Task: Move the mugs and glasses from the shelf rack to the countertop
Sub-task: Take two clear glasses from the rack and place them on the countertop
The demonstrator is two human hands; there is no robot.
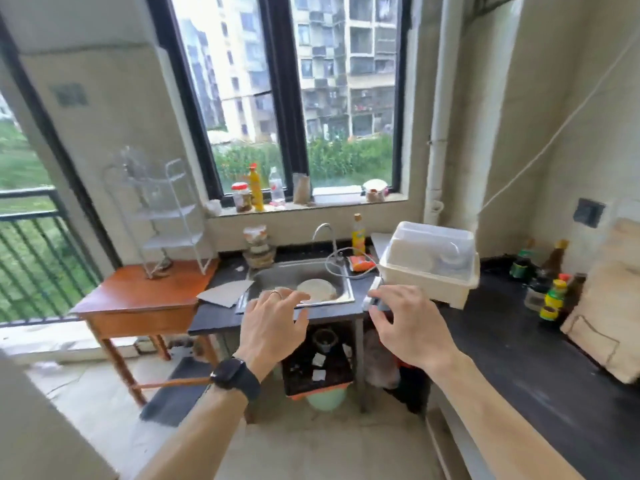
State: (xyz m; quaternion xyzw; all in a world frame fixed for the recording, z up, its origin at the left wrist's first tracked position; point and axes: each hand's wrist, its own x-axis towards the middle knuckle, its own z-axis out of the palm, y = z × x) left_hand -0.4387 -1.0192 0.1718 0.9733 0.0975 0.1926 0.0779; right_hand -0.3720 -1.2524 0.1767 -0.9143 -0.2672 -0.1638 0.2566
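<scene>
A white wire shelf rack (166,220) stands on a small wooden table (138,299) at the left, by the window. Its shelves look bare; the view is blurred and I cannot make out any mug or glass on it. The dark countertop (519,355) runs along the right wall and around the sink. My left hand (273,323), with a ring and a black watch, hovers in front of the sink with fingers spread and nothing in it. My right hand (405,323) is held out beside it, fingers apart and empty, near the corner of the counter.
A steel sink (273,277) holds a plate under a tap. A white lidded dish box (429,265) sits on the counter to its right. Sauce bottles (554,299) and a wooden board stand at the far right. Jars and bottles line the windowsill. Clutter sits under the sink.
</scene>
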